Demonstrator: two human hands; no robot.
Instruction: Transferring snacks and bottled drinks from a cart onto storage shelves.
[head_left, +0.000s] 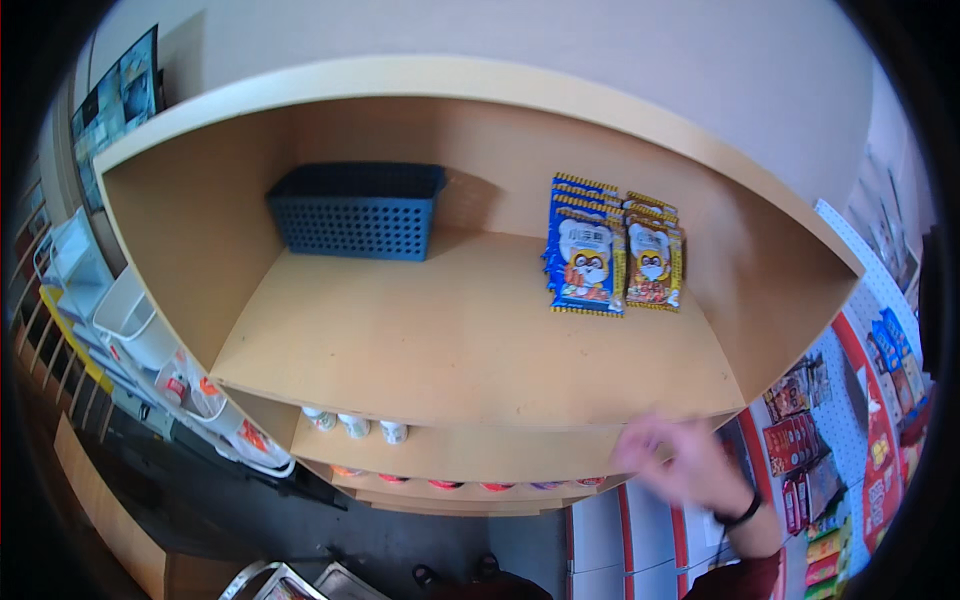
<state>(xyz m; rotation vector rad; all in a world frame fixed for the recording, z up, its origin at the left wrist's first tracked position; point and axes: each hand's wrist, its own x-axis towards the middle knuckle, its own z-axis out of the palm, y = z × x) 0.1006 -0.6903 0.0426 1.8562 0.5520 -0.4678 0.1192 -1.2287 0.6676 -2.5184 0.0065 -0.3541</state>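
Observation:
My right hand, blurred and wearing a dark wristband, hovers before the front edge of the upper wooden shelf, on its right side. A small gap shows between its thumb and curled fingers, and I see nothing held in it. My left hand is out of view. Toward the back right of the shelf stand two rows of snack packets: blue packets on the left and brown-gold packets beside them. A blue-grey perforated plastic basket sits at the back left; its inside looks dark.
Below are white bottles or cans and a row of colourful lids. Red-edged racks with packaged snacks stand right. Left is a cart with white bins; a metal-framed cart is at the bottom.

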